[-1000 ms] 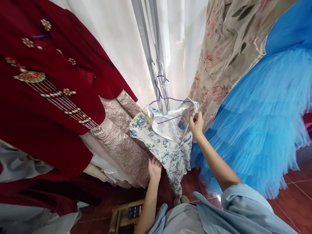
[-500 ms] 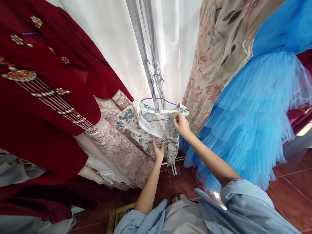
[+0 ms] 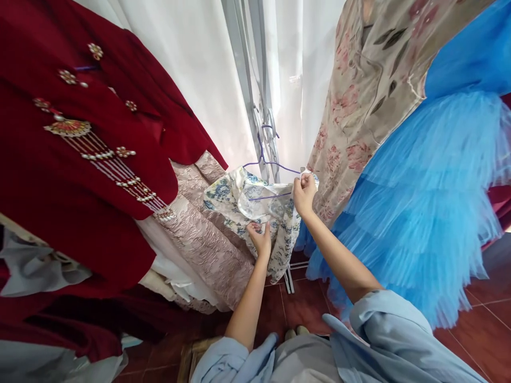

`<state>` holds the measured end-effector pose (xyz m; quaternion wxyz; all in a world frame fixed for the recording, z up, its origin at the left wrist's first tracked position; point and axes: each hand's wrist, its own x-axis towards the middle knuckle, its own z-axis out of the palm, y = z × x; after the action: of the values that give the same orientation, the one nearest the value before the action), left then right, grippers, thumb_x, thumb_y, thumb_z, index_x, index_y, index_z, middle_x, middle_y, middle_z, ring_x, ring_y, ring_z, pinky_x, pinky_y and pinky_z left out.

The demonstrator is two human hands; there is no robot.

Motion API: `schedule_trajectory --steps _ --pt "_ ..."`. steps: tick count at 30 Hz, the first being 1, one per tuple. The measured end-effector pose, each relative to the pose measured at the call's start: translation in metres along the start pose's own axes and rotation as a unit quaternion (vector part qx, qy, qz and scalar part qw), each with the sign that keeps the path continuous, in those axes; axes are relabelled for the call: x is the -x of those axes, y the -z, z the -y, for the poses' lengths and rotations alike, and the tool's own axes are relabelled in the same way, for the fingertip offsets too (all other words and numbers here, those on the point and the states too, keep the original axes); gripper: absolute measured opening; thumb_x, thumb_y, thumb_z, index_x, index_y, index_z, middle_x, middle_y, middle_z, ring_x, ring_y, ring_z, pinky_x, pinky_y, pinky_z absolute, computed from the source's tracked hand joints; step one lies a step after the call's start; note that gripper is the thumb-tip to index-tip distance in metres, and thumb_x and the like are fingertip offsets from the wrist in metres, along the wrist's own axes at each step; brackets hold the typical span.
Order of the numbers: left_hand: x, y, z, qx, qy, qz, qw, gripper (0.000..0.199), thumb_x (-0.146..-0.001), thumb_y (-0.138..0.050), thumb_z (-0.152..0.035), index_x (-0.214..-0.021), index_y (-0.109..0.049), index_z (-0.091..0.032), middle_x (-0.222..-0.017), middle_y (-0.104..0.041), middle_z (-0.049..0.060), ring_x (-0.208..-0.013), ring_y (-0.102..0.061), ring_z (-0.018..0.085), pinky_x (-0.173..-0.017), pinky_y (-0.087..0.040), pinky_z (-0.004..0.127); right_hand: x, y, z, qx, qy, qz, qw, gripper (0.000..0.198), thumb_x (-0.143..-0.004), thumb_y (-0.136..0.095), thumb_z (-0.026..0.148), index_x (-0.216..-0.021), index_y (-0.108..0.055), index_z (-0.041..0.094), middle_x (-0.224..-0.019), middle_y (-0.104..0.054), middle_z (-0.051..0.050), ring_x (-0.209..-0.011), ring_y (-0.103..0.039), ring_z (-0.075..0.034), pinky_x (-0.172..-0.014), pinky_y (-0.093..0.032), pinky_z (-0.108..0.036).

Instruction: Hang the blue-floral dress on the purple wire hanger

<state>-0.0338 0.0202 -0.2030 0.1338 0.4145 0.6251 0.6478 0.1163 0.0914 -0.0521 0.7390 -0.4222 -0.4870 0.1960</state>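
A white floral blouse (image 3: 223, 199) with blue and green print hangs on a thin purple wire hanger (image 3: 261, 158). The hanger's hook catches on a grey metal stand (image 3: 255, 69). My right hand (image 3: 304, 196) pinches the blouse's neckline near the hanger's right end. Lower down, my left hand (image 3: 261, 240) has its fingers curled on the front of the blouse, gripping the cloth below the neck opening. The neckline gapes, showing the pale inside and the hanger's lower bar.
Left hang a dark red velvet garment (image 3: 99, 213) with beaded ornaments and a pink textured skirt (image 3: 211, 244). On the right are a beige floral dress (image 3: 339, 127) and a blue tiered tulle dress (image 3: 415, 202). White curtain (image 3: 179, 53) hangs behind; below is red tiled floor (image 3: 307, 303).
My right hand has moved up and outward along the neckline toward the hanger's right end. My left hand's fingers have curled more on the blouse front. The view has shifted slightly left.
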Motion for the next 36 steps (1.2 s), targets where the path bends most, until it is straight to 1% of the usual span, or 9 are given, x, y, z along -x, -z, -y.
schedule_trajectory --steps 3,7,13,17,19,24,28,32,36 --pt "-0.011 0.000 -0.017 0.021 -0.019 -0.041 0.999 0.045 -0.080 -0.071 -0.051 -0.102 -0.045 -0.021 -0.091 -0.049 0.003 -0.083 -0.051 0.019 -0.083 -0.044 0.031 -0.004 -0.003 0.002 -0.025 0.017 -0.023 0.999 0.016 -0.092 -0.048 0.028 -0.087 -0.032 0.025 -0.070 -0.021 0.007 -0.056 -0.027 -0.012 -0.055 -0.028 -0.025" --pt "-0.019 0.010 -0.048 0.046 -0.076 -0.070 0.994 0.034 -0.091 -0.059 -0.048 -0.105 -0.048 -0.020 -0.093 -0.050 0.005 -0.086 -0.052 0.019 -0.082 -0.044 0.031 -0.001 0.005 0.003 -0.008 0.049 0.044 0.998 0.016 -0.092 -0.051 0.029 -0.088 -0.036 0.025 -0.070 -0.026 0.006 -0.057 -0.030 -0.012 -0.057 -0.028 -0.026" --pt "-0.073 0.056 -0.127 -0.014 -0.308 -0.150 0.940 0.045 -0.092 -0.062 -0.042 -0.125 -0.049 -0.015 -0.129 -0.050 0.017 -0.124 -0.050 0.027 -0.106 -0.041 0.042 0.022 0.028 -0.003 0.044 0.082 0.080 0.992 0.011 -0.087 -0.048 0.023 -0.084 -0.037 0.024 -0.069 -0.034 0.005 -0.060 -0.035 -0.014 -0.061 -0.032 -0.027" --pt "-0.136 0.068 -0.151 -0.087 -0.359 0.032 0.929 0.031 -0.097 -0.054 -0.039 -0.108 -0.065 -0.012 -0.114 -0.060 0.013 -0.117 -0.055 0.026 -0.107 -0.041 0.046 0.063 0.024 -0.001 0.124 0.117 0.220 0.960 0.008 -0.081 -0.047 0.020 -0.085 -0.042 0.024 -0.066 -0.040 0.004 -0.060 -0.041 -0.015 -0.064 -0.032 -0.028" --pt "-0.149 0.063 -0.150 -0.101 -0.365 0.093 0.921 0.032 -0.100 -0.049 -0.036 -0.095 -0.068 -0.011 -0.104 -0.061 0.012 -0.109 -0.059 0.024 -0.103 -0.044 0.043 0.081 0.016 0.002 0.139 0.118 0.298 0.937 0.007 -0.081 -0.047 0.020 -0.087 -0.043 0.023 -0.064 -0.041 0.005 -0.057 -0.042 -0.015 -0.063 -0.032 -0.027" --pt "-0.106 0.045 -0.123 -0.049 -0.339 0.036 0.939 0.026 -0.097 -0.054 -0.034 -0.113 -0.065 -0.016 -0.125 -0.056 0.013 -0.124 -0.053 0.023 -0.108 -0.041 0.036 0.100 0.005 0.001 0.149 0.099 0.416 0.891 0.010 -0.086 -0.048 0.021 -0.095 -0.048 0.023 -0.064 -0.049 0.005 -0.057 -0.048 -0.015 -0.063 -0.036 -0.025" --pt "-0.046 0.041 -0.053 -0.007 -0.176 -0.027 0.984 0.026 -0.092 -0.055 -0.029 -0.115 -0.054 -0.018 -0.116 -0.057 0.012 -0.110 -0.055 0.023 -0.100 -0.044 0.036 0.114 0.029 -0.027 0.123 0.053 0.429 0.893 0.028 -0.092 -0.051 0.028 -0.118 -0.049 0.021 -0.085 -0.065 -0.002 -0.071 -0.059 -0.018 -0.072 -0.044 -0.027" --pt "0.006 0.036 0.028 -0.021 0.067 0.093 0.993 0.025 -0.077 -0.064 -0.020 -0.100 -0.053 -0.019 -0.104 -0.060 0.009 -0.102 -0.059 0.024 -0.099 -0.044 0.039 0.172 0.074 -0.073 0.163 -0.032 0.459 0.873 0.025 -0.091 -0.050 0.026 -0.114 -0.055 0.019 -0.093 -0.068 -0.007 -0.079 -0.062 -0.020 -0.075 -0.047 -0.030" --pt "0.033 0.024 0.065 -0.017 0.123 0.163 0.979 0.018 -0.070 -0.067 -0.018 -0.085 -0.057 -0.020 -0.086 -0.066 0.007 -0.088 -0.065 0.024 -0.091 -0.049 0.039 0.261 0.131 -0.104 0.211 -0.188 0.524 0.804 0.018 -0.077 -0.052 0.016 -0.090 -0.063 0.021 -0.079 -0.069 -0.004 -0.074 -0.065 -0.021 -0.072 -0.049 -0.030"
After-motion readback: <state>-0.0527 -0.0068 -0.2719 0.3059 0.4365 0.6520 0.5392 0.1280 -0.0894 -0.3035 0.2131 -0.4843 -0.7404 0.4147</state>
